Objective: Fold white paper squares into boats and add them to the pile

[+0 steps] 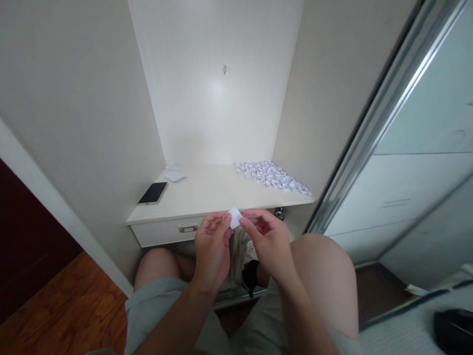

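Head view: a small white paper [235,217] is held up in front of the worktop [207,190], near the middle of its front edge, above the lap. Its left side is pinched between thumb and fingers by the left hand [213,241]; its lower right side is gripped likewise by the right hand [269,241]. Whether it is folded cannot be told.

Along the right edge of the worktop, from the back edge to the front right corner, a heap [271,176] of small white paper pieces is spread. Near the back left corner some flat sheets [175,176] are laid, and a phone [152,193] is set by the left edge, close to the front left corner. Below the front edge a drawer [158,232] is seen.

No support is given to the paper from beneath, so if either pinch were loosened it could be dropped between the knees, past the front edge. It could be torn or crumpled if the hands were pulled apart with both grips kept tight. A crooked crease could be caused by uneven thumb pressure. Pieces at the front right corner could be swept off if the heap were brushed by the right hand.
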Available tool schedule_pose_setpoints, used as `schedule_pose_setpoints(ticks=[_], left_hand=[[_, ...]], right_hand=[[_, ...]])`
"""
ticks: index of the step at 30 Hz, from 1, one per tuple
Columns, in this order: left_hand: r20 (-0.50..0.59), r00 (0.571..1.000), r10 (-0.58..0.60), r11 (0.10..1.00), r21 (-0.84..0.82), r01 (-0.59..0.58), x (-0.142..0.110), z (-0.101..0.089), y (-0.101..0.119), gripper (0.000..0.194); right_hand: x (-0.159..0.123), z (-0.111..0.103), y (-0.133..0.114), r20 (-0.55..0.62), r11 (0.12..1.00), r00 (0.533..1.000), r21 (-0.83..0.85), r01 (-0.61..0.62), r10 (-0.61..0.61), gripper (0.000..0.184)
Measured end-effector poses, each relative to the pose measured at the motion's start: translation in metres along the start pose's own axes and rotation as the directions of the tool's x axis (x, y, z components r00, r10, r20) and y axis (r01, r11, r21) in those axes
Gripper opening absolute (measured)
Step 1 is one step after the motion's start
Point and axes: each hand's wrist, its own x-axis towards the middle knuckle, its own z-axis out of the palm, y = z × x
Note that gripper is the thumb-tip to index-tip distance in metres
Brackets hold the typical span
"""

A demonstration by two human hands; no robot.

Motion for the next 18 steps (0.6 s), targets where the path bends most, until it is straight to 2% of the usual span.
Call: schedule_pose_setpoints(ticks=[3,6,9,11,12,14,18], left_hand=[[0.051,0.998,0.046,0.996,0.076,-0.05,-0.007,-0.001,0.002,0.026],[0.241,0.969,0.058,0.953,0.275,-0.126,0.0,-0.01,0.014,0.02],[0.456,0.889,0.04,0.835,0.474,-0.281,0.017,-0.016,0.036,0.02],[0.587,0.809,-0.024,0.728,0.564,-0.389,0.031,-0.016,0.055,0.016],[0.619,0.779,-0.104,0.696,0.605,-0.388,0.039,-0.014,0.065,0.017],[0.617,0.749,-0.241,0.634,0.685,-0.36,0.056,-0.009,0.084,0.021],[0.601,0.727,-0.331,0.481,0.771,-0.418,0.091,0.006,0.112,0.023]], right_hand=[[0.006,0.012,0.015,-0.059,0.977,0.996,0.207,-0.052,0.066,0.022],[0.02,0.008,0.016,-0.033,0.968,0.996,0.239,-0.07,0.08,0.027],[0.039,0.005,0.014,0.121,0.975,0.991,0.204,-0.087,0.063,0.031],[0.055,0.01,0.013,0.185,0.978,0.983,0.198,-0.058,0.021,0.032],[0.063,0.015,0.012,0.19,0.978,0.982,0.206,-0.036,-0.004,0.032],[0.079,0.026,0.011,0.233,0.972,0.972,0.235,-0.022,-0.034,0.031],[0.109,0.048,0.014,0.321,0.948,0.944,0.318,-0.029,-0.078,0.03]])
